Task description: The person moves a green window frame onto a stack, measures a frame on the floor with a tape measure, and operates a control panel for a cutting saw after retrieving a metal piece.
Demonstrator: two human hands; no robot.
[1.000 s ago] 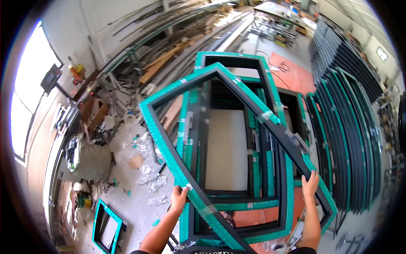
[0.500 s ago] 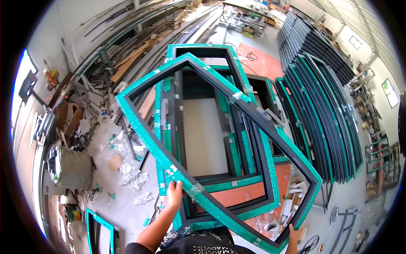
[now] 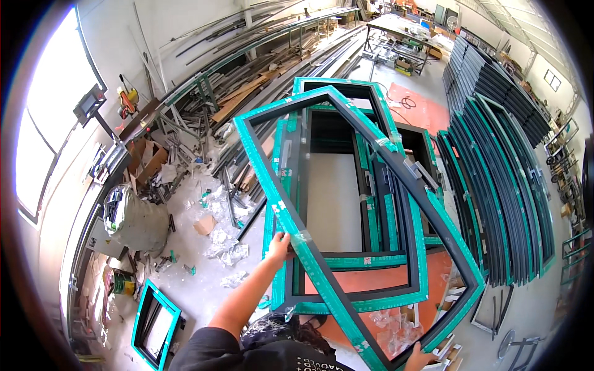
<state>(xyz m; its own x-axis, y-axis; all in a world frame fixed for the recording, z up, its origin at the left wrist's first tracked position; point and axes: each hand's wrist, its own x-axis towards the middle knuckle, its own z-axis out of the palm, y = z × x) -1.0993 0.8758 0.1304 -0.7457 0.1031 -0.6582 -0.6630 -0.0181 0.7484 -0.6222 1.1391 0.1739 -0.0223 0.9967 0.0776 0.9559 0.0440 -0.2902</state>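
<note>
A large dark window frame, its faces wrapped in green protective film, is tilted at a slant in front of me. My left hand is closed round its long left side, about midway down. Near the bottom corner, my right hand grips the lower edge, partly cut off by the picture's lower rim. A grey handle-like fitting sits on the far long side. Behind the held piece stand more green-taped frames, overlapping one another, so what they rest on is largely hidden.
Many dark frames stand in a row on the right. Crumpled plastic litters the floor at left, near a bulging white sack. A small green-taped frame stands lower left. Long metal profiles lie at the back.
The held frame has turned to a steeper slant, with both my hands still on it. My view has swung left, so the surroundings appear further right.
</note>
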